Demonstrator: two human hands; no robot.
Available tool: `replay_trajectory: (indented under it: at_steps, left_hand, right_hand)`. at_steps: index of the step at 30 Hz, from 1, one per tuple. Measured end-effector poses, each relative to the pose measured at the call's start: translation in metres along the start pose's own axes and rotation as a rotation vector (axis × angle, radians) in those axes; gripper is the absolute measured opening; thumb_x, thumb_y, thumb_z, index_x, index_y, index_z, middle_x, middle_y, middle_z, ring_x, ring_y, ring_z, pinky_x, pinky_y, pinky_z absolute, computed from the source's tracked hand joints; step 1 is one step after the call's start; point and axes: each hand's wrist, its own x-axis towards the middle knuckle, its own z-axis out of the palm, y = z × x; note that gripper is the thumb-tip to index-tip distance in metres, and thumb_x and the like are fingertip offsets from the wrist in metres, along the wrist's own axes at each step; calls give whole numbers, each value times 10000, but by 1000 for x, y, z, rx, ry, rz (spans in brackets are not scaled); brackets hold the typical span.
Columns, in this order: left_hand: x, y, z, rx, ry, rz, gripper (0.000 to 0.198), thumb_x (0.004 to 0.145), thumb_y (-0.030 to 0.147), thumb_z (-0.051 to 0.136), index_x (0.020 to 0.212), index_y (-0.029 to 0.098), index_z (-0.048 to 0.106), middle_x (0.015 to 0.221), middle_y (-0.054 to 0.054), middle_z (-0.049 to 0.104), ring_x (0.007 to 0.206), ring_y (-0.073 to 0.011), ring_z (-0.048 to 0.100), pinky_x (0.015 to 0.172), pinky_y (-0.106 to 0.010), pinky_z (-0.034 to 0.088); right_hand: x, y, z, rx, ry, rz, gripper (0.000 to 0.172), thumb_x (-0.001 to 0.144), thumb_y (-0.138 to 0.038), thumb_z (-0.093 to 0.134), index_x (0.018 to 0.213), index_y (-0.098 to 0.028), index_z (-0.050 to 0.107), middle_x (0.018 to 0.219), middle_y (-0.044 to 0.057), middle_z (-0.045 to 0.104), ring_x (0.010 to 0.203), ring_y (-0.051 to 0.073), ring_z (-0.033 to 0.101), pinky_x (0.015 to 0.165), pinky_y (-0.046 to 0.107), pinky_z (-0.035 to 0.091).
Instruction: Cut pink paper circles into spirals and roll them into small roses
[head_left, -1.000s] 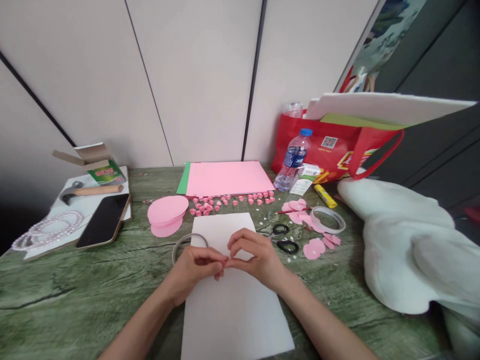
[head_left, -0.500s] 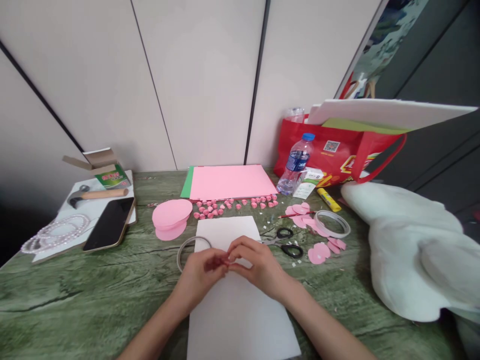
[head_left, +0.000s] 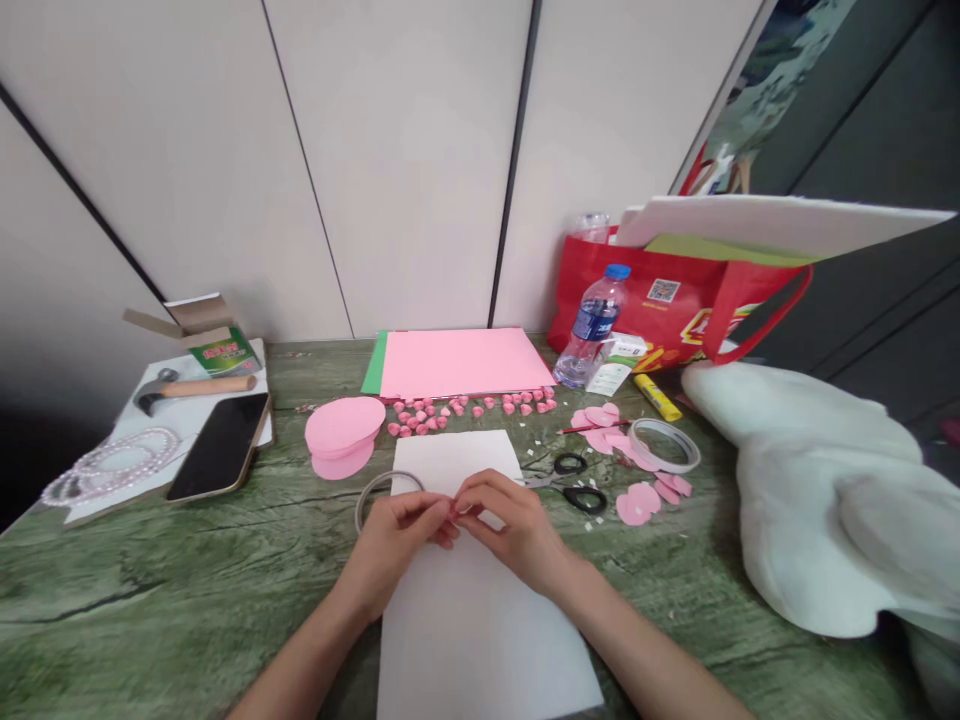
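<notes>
My left hand (head_left: pixel 401 535) and my right hand (head_left: pixel 514 525) meet above a white sheet (head_left: pixel 480 630), fingertips pinched together. Between them is a small pink piece, mostly hidden by the fingers. A roll of tape (head_left: pixel 363 500) lies beside my left hand, partly covered by it. Black-handled scissors (head_left: pixel 581 498) rest to the right of my right hand. Several small pink rolled pieces (head_left: pixel 421 413) lie beyond the sheet. Pink paper circles (head_left: pixel 343 430) are stacked to their left, and smaller pink discs (head_left: pixel 637 503) lie at the right.
Pink sheets (head_left: pixel 465 360) lie near the wall. At left are a phone (head_left: pixel 220 447), a hammer (head_left: pixel 210 386) and bead strings (head_left: pixel 112 465). At right stand a bottle (head_left: pixel 596 325) and red bag (head_left: pixel 675 310), with another tape roll (head_left: pixel 694 455), glue stick (head_left: pixel 658 397) and white cushion (head_left: pixel 817 500).
My left hand has turned, its fingers shifting at the pinch. My right hand stays almost in the same place.
</notes>
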Motion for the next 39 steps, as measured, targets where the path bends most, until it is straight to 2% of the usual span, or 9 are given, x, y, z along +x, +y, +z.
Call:
replay_trajectory:
  at_steps: [6, 11, 19, 21, 23, 26, 29, 33, 39]
  left_hand:
    - [0, -1, -2, -84, -28, -24, 244, 770, 319, 560, 829, 121, 691, 699, -56, 647, 649, -147, 582, 650, -277, 487]
    - [0, -1, -4, -32, -25, -16, 225, 754, 267, 579, 899, 132, 685, 664, -42, 656, 628, -134, 585, 643, -254, 479]
    - [0, -2, -1, 34, -2, 41, 238, 706, 232, 607, 915, 145, 681, 625, -14, 639, 584, -120, 564, 593, -244, 473]
    - [1, -3, 0, 127, 35, 88, 258, 719, 242, 582, 944, 152, 668, 604, -7, 621, 561, -123, 556, 549, -245, 468]
    - [3, -5, -3, 284, 121, 202, 259, 735, 241, 553, 961, 164, 655, 638, -11, 617, 581, -133, 563, 552, -256, 468]
    - [7, -14, -10, 589, 270, 414, 235, 773, 233, 509, 962, 188, 642, 842, -48, 629, 743, -163, 587, 690, -313, 471]
    - [11, -26, -17, 859, 321, 505, 232, 782, 240, 526, 988, 203, 626, 1003, -77, 609, 942, -217, 555, 830, -400, 422]
    - [10, -31, -17, 1134, 211, 488, 312, 735, 239, 612, 1046, 220, 593, 1127, -81, 590, 1147, -290, 436, 897, -482, 346]
    - [4, -19, -14, 1334, 154, 426, 259, 750, 274, 606, 1008, 248, 615, 1208, -84, 554, 1161, -323, 414, 845, -518, 319]
  right_hand:
    - [-1, 3, -1, -107, -7, -34, 133, 825, -164, 499, 909, -207, 592, 860, 57, 577, 721, 137, 582, 616, 241, 497]
    - [-2, 4, -1, -130, -32, -68, 149, 838, -164, 479, 916, -215, 595, 882, 55, 567, 733, 127, 577, 652, 239, 495]
    - [-1, 3, -1, -135, -37, -61, 140, 840, -184, 479, 907, -212, 599, 900, 61, 539, 683, 116, 555, 607, 236, 485]
    - [1, 1, -1, -101, 9, -55, 139, 832, -168, 474, 884, -207, 598, 890, 63, 541, 733, 131, 565, 636, 247, 490]
    - [3, 0, -4, -70, 85, -29, 123, 811, -146, 488, 838, -200, 595, 863, 61, 556, 776, 146, 575, 669, 263, 494]
    - [8, 5, -11, -76, 204, 52, 96, 777, -128, 518, 763, -188, 591, 849, 62, 590, 779, 154, 592, 691, 281, 501]
    - [16, 21, -24, -136, 222, 150, 83, 763, -137, 529, 734, -180, 595, 871, 65, 632, 715, 144, 613, 635, 262, 515]
    - [36, 52, -39, -409, 92, 255, 111, 745, -128, 540, 685, -181, 617, 811, 37, 685, 702, 153, 621, 656, 256, 490]
    - [67, 90, -37, -583, 73, 295, 112, 721, -137, 576, 658, -197, 646, 806, 31, 687, 803, 197, 566, 704, 289, 419]
